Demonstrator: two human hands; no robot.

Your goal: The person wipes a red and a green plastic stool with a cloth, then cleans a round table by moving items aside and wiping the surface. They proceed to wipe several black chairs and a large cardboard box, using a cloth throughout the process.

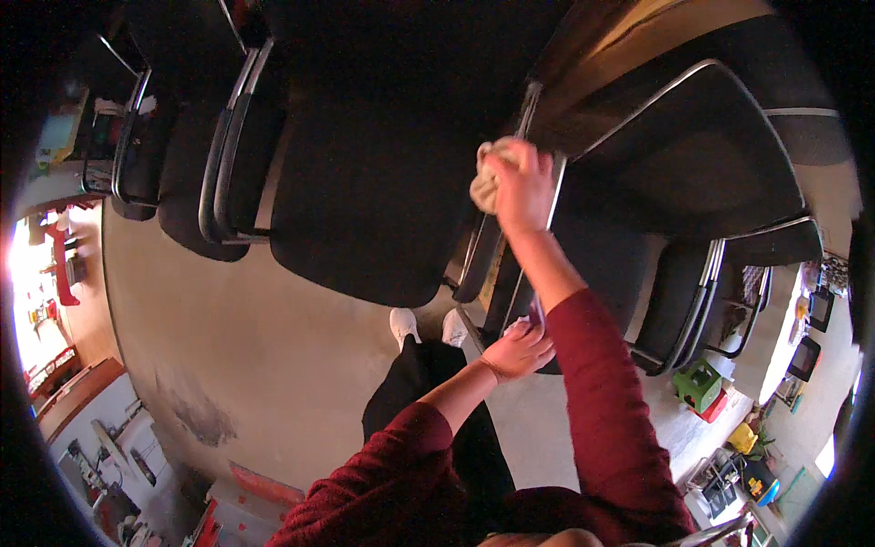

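My right hand (526, 191) grips a crumpled beige cloth (487, 184) at the chrome frame between two black chairs. To the left of the cloth is a black upholstered chair (369, 205), and a second black chair (595, 267) stands to the right. Lower down, my left hand (519, 352) is at the front edge of that right chair. Its fingers are curled around a small purple-and-white item (536, 318), partly hidden by the hand and my right sleeve; what it is, I cannot tell.
More black chairs with metal arms (219, 164) stand in a row to the left. On the right, a green plastic stool (697, 383) is on top of a red one (714, 407). Behind the chairs is a brown wooden surface (622, 41). Pale floor (260, 369) lies around my shoes.
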